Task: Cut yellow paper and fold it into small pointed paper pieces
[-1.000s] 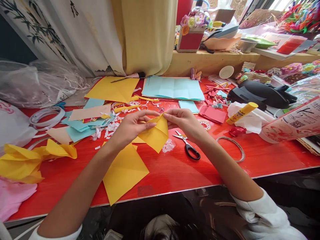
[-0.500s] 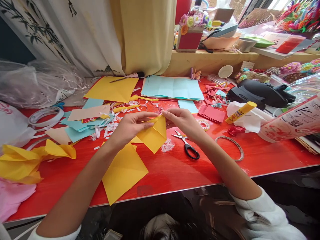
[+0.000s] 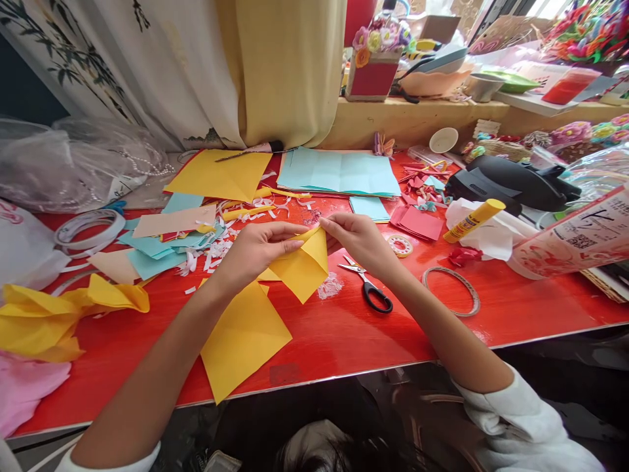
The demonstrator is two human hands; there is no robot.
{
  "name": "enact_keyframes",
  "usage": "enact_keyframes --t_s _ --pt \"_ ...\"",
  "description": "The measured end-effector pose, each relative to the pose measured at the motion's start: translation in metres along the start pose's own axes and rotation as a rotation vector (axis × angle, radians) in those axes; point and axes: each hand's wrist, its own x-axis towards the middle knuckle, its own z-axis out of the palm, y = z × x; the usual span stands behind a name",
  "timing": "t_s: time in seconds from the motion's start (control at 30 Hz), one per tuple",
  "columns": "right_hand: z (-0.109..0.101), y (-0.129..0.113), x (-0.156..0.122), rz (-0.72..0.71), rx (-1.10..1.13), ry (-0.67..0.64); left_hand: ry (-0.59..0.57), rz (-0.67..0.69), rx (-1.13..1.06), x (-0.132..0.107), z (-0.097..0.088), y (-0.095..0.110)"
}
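Between my two hands is a folded piece of yellow paper [image 3: 305, 267], held above the red table with one corner pointing down toward me. My left hand [image 3: 260, 252] pinches its left side between thumb and fingers. At the top right corner, my right hand [image 3: 351, 235] grips the paper with thumb and fingertips; some of its fingers are hidden behind the sheet. A flat yellow sheet [image 3: 246, 341] lies below my left hand, near the table's front edge. Black-handled scissors [image 3: 368, 285] rest slightly open beneath my right wrist.
Paper scraps [image 3: 211, 249] and blue sheets [image 3: 157, 246] lie at left, by tape rolls [image 3: 91, 233]. Behind my hands is a stack of light blue paper [image 3: 339, 172]. Rightward are red paper squares [image 3: 417, 223], a glue stick [image 3: 474, 221] and a tape ring [image 3: 474, 301].
Both hands stay nearly in place on the folded yellow paper. Its front flap has shifted very slightly. Everything else on the table looks the same.
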Motion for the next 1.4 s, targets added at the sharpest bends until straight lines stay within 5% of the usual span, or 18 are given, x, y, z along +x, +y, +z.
enact_keyframes --t_s 0.73,1.13,1.4 --pt "-0.005 -0.007 -0.003 0.101 0.042 -0.223 -0.068 -0.231 -0.031 0.0 0.0 0.004" --pt "0.006 0.006 -0.001 -0.067 -0.301 0.042 -0.115 -0.25 -0.054 0.0 0.002 -0.002" --pt "-0.001 -0.002 0.002 0.143 -0.075 -0.023 -0.13 -0.276 -0.043 0.0 0.0 0.002"
